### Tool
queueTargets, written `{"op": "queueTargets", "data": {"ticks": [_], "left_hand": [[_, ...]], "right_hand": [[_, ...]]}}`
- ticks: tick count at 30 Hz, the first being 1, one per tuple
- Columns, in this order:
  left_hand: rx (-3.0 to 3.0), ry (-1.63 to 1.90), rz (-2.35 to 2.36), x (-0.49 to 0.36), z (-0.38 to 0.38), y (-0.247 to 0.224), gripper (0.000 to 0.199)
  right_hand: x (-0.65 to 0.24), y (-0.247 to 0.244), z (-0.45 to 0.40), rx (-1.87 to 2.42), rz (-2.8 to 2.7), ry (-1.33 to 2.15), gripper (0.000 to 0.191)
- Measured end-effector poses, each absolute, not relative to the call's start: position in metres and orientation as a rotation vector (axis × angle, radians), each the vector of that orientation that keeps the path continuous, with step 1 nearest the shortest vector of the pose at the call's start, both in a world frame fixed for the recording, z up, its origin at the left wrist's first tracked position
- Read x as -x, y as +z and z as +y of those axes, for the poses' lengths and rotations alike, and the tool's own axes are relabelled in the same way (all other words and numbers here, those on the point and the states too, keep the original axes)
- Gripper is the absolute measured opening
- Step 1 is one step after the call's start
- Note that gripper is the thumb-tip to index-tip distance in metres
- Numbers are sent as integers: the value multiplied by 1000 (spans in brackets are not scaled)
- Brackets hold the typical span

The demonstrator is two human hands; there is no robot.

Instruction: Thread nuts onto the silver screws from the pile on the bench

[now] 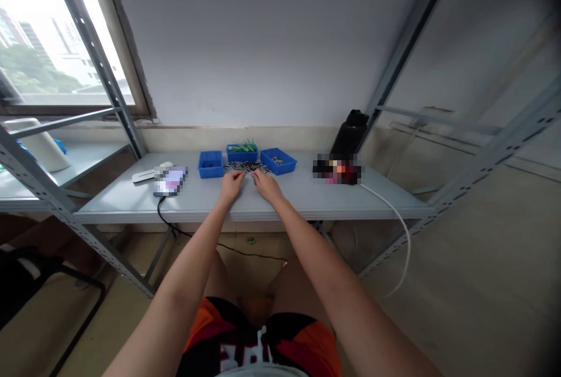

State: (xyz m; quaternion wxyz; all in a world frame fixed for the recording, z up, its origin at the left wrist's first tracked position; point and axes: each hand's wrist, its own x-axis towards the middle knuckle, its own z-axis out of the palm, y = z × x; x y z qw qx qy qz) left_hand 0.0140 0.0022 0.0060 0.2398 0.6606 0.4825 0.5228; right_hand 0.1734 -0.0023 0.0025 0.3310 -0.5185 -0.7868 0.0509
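My left hand (232, 183) and my right hand (265, 183) are close together over the shelf, fingertips pinched at the near edge of a pile of small black and silver pieces (248, 166). What the fingers hold is too small to make out. Behind the pile stands a blue bin (242, 155) with thin green pieces (243, 147) in it. To the left of my left hand is another blue bin (211, 173) with a few dark pieces inside. Beyond my right hand, a third blue bin (287, 167) sits at an angle, with small silvery pieces in it.
On the left of the grey shelf (289, 204) lie a phone (170, 182) with a black cable and a white object (144, 176). At right, a black bottle (349, 136) stands behind a blurred dark item (337, 169) near a white cable (405, 231). Metal posts flank both sides.
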Motion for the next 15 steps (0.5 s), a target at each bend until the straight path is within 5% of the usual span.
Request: {"op": "queueTargets", "data": {"ticks": [15], "left_hand": [[-1804, 1366, 1293, -15, 0, 7, 17]], "right_hand": [[-174, -4, 4, 1256, -2000, 176, 28]]}}
